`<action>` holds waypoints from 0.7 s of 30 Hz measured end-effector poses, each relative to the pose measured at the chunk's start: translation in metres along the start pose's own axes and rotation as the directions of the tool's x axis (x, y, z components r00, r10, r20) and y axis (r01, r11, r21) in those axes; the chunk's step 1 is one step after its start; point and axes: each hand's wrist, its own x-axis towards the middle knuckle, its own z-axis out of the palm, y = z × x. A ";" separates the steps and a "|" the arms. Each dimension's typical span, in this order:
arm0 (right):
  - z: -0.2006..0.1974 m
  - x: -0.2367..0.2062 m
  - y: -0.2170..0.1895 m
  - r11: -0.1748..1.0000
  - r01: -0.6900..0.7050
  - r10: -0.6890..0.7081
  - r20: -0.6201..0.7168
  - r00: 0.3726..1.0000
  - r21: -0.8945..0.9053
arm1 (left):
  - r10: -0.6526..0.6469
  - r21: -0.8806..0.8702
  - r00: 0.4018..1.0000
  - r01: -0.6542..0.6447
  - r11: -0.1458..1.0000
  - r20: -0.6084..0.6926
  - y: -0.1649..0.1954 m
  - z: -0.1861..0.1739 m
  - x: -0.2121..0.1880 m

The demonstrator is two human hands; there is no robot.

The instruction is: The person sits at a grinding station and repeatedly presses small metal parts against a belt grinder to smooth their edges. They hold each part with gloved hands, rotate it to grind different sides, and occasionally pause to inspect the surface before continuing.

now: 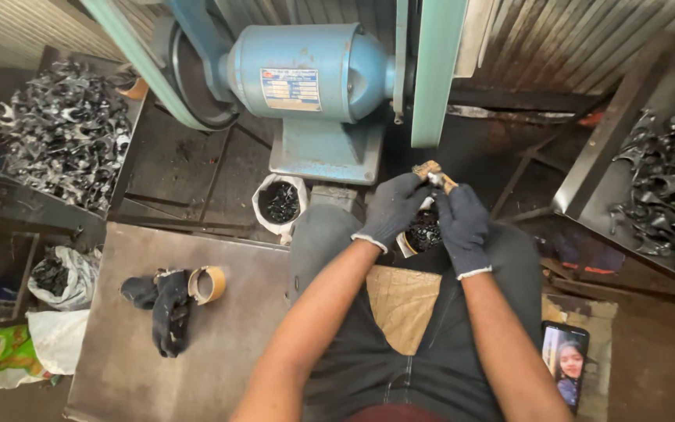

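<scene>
Both gloved hands meet just below the blue belt grinder (pixel 318 86); the left hand (pixel 392 209) and the right hand (pixel 462 227) pinch a small metal piece (pixel 433 173) between their fingertips, above a container of dark parts (pixel 423 232); trays of dark metal parts (pixel 64 133) flank them.

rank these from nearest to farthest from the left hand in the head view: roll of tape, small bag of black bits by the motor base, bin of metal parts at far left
Measured from the left hand:
1. small bag of black bits, just left of it by the motor base.
2. roll of tape, lower left on the metal plate.
3. bin of metal parts, far upper left.
</scene>
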 end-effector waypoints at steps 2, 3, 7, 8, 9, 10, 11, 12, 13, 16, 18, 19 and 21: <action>-0.005 -0.003 -0.006 0.998 0.019 -0.019 -0.005 1.000 0.065 | -0.009 0.093 0.999 0.004 0.996 0.045 0.002 -0.009 -0.003; -0.008 -0.003 -0.010 0.988 -0.010 0.010 0.006 1.000 0.156 | -0.011 0.141 0.997 0.001 0.990 0.073 0.003 -0.013 -0.003; -0.019 0.002 -0.014 0.903 -0.213 0.194 0.088 0.977 0.374 | 0.093 0.205 0.990 -0.113 0.972 0.108 0.013 -0.018 -0.003; -0.021 0.003 -0.014 0.873 -0.284 0.258 0.119 0.959 0.396 | 0.144 0.171 0.985 -0.159 0.972 0.100 0.014 -0.017 -0.003; -0.023 0.003 -0.012 0.806 -0.326 0.286 0.157 0.945 0.493 | 0.189 0.134 0.978 -0.200 0.971 0.088 0.015 -0.016 -0.003; -0.024 0.004 -0.011 0.727 -0.366 0.310 0.198 0.930 0.582 | 0.079 0.137 0.992 -0.092 0.986 0.096 0.014 -0.015 -0.002; -0.024 0.004 -0.010 0.636 -0.396 0.324 0.236 0.916 0.662 | -0.029 0.145 0.994 0.014 0.989 0.103 0.013 -0.015 -0.002; -0.024 0.005 -0.009 0.552 -0.455 0.357 0.295 0.886 0.699 | -0.135 0.155 0.986 0.119 0.981 0.099 0.012 -0.015 0.000; -0.023 0.006 -0.010 0.464 -0.508 0.375 0.359 0.855 0.726 | -0.088 0.061 0.995 0.085 0.995 0.048 0.010 -0.015 0.002; -0.017 0.014 -0.015 0.541 -0.526 0.363 0.381 0.850 0.656 | -0.092 -0.024 0.995 0.092 0.995 -0.023 0.006 -0.017 0.010; -0.012 0.024 -0.019 0.644 -0.493 0.342 0.356 0.869 0.585 | -0.238 0.162 0.970 0.227 0.960 0.053 0.005 -0.016 0.017; -0.008 0.030 -0.020 0.663 -0.495 0.345 0.359 0.867 0.561 | -0.231 0.170 0.972 0.220 0.960 0.044 0.004 -0.015 0.019; -0.002 0.042 -0.015 0.631 -0.521 0.340 0.398 0.852 0.575 | -0.224 0.185 0.974 0.213 0.959 0.038 0.001 -0.010 0.023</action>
